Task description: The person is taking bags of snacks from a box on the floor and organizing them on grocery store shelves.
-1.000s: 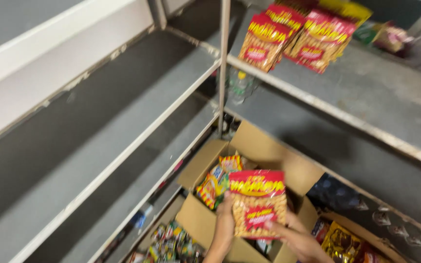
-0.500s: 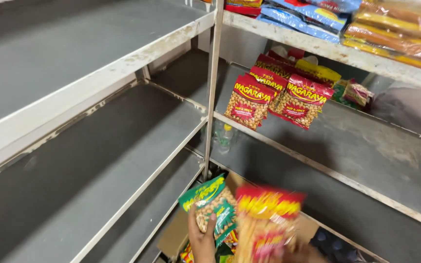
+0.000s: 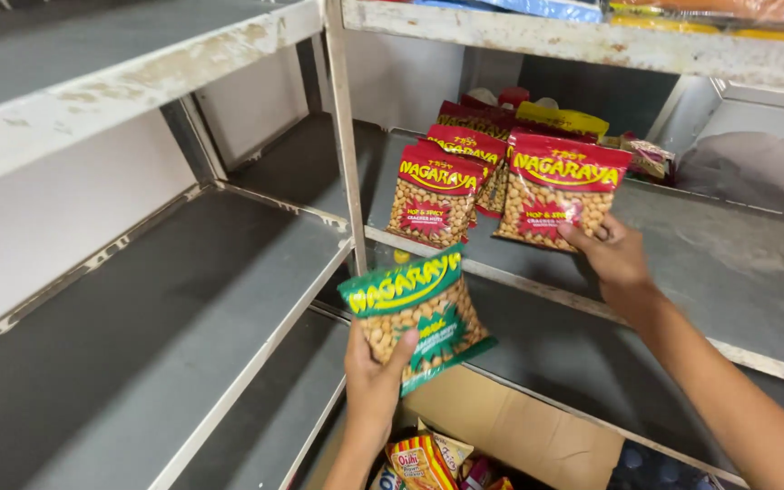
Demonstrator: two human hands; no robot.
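Head view, the only one: the person's right hand point(image 3: 617, 259) is pinched on the lower corner of a red, yellow-banded plastic bag of coated peanuts point(image 3: 557, 200), standing it up on the grey metal shelf point(image 3: 728, 263) just right of another red peanut bag point(image 3: 433, 195) that's already upright. More red bags stack behind those two, with a yellow-topped packet point(image 3: 563, 120) at the back. The left hand point(image 3: 376, 381) is lower down and well apart from the right, fingers closed around the bottom of a green-banded bag of the same kind of nuts point(image 3: 416, 316), held tilted in the air in front of the white upright post point(image 3: 345, 136), not on any shelf.

If it were me placing that red bag, I'd keep the base flat on the shelf, line the front face up with its neighbour and only let go once it stands by itself, since those puffy bags probably tip forward easily. The green one looks like a different flavour, so I'd guess it wants its own spot, not mixed into the red row.

Packaging-wise: red bags have a yellow arched band on top and a clear window showing nuts; the green one swaps red for green. A brown cardboard box point(image 3: 510, 426) sits below with small colourful snack packets point(image 3: 424, 458) inside. The top shelf shows blue and orange wrappers, mostly cut off
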